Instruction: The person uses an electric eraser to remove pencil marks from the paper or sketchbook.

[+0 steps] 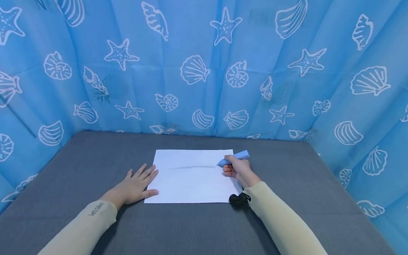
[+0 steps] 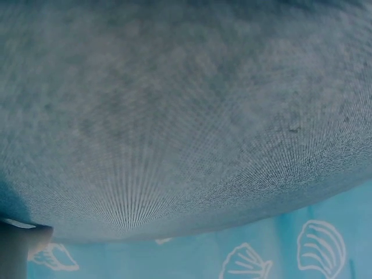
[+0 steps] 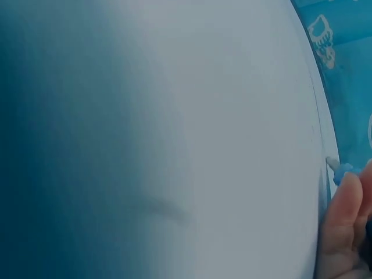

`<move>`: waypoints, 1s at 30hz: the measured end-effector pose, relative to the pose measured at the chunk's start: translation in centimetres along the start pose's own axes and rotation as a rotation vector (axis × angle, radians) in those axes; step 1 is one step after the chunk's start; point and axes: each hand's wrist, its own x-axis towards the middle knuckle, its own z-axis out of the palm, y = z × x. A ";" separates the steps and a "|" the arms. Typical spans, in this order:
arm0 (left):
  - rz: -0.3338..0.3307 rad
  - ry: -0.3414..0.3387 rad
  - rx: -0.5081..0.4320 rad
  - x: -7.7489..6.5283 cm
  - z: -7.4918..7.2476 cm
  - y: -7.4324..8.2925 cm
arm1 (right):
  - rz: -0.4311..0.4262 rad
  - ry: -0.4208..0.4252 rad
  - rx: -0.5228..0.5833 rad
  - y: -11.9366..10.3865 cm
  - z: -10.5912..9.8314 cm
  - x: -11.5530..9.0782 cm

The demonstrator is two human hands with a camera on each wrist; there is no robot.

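A white sheet of paper (image 1: 190,184) lies on the grey table, with a faint grey line across its upper half. My right hand (image 1: 238,169) grips a thick blue pen-shaped tool (image 1: 241,155) near the sheet's right side. Its narrow tip points down and left, at the right end of the line. In the right wrist view, fingers (image 3: 343,215) pinch the tool beside its pale tip. My left hand (image 1: 135,187) lies flat with spread fingers, their tips on the paper's left edge. Only a small part of it shows in the left wrist view.
The grey tabletop (image 1: 184,234) stretches around the sheet. A blue curtain (image 1: 208,54) with white shells and starfish hangs behind and at both sides. A small black device (image 1: 239,200) sits at the right wrist, overlapping the paper's lower right corner.
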 end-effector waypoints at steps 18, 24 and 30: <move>0.000 0.004 0.016 0.4 0.1 0.0 | -0.005 -0.012 -0.040 -0.4 0.0 0.0; 0.010 0.026 0.006 0.3 0.3 -0.2 | -0.007 -0.009 -0.058 -0.3 0.1 0.1; 0.002 0.026 0.009 0.2 0.5 -0.2 | -0.003 -0.012 -0.033 -0.2 0.2 0.0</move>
